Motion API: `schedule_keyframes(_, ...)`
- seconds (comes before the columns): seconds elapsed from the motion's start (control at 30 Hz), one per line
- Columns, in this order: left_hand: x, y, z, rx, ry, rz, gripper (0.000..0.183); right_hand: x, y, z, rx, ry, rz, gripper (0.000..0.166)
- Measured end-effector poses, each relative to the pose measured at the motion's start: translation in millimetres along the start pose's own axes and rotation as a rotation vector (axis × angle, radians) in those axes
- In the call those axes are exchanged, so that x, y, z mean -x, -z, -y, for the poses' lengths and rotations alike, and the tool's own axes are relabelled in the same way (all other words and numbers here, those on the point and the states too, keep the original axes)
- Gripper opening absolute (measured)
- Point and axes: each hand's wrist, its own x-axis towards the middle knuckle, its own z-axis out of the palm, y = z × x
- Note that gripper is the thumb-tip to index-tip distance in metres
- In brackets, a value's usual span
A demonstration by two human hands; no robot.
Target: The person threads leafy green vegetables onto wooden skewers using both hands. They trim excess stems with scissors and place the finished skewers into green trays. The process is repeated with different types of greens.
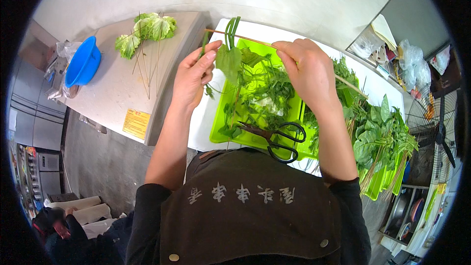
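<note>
My right hand [308, 67] grips a thin wooden skewer [254, 39] held nearly level over the trays. Several green stems [233, 31] with a broad leaf [228, 60] hang from the skewer near its tip. Just beside that tip, my left hand [195, 73] pinches a slender green sprig [204, 43]; whether the sprig touches the skewer I cannot tell. Beneath both hands lies a bright green plastic tray [218, 127] holding loose leafy greens and tendrils [268, 84]. Black-handled scissors [271, 140] rest across its near edge, blades pointing left.
Skewered lettuce leaves [154, 27] and a tilted blue plastic basin [84, 62] are on the counter at left. Skewered leafy greens [379, 125] fill the right side. Beyond them stands a fan [439, 136]. Another person [70, 232] is at lower left, beside white rolls [79, 206].
</note>
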Motion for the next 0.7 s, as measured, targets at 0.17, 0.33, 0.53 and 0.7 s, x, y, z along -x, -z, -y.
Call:
schedule_keyframes(0.17, 5.4, -11.8, 11.5, 0.128, 0.232, 0.175, 0.043, 25.8, 6.0, 3.5, 0.033, 0.002, 0.033, 0.012)
schedule_keyframes(0.33, 15.5, -18.8, 27.8, 0.199, 0.411, 0.146, 0.034, 49.2, 9.6, 0.0, 0.094, -0.062, 0.128, 0.015)
schedule_keyframes(0.53, 19.2, -12.0, 42.3, 0.204, 0.484, 0.131, 0.026, 63.8, 9.0, -1.9, 0.060, -0.099, 0.168, 0.016)
schedule_keyframes(0.7, 24.1, -21.1, 36.1, 0.218, 0.527, 0.110, 0.026, 71.3, 7.2, -1.4, 0.054, -0.134, 0.203, 0.015)
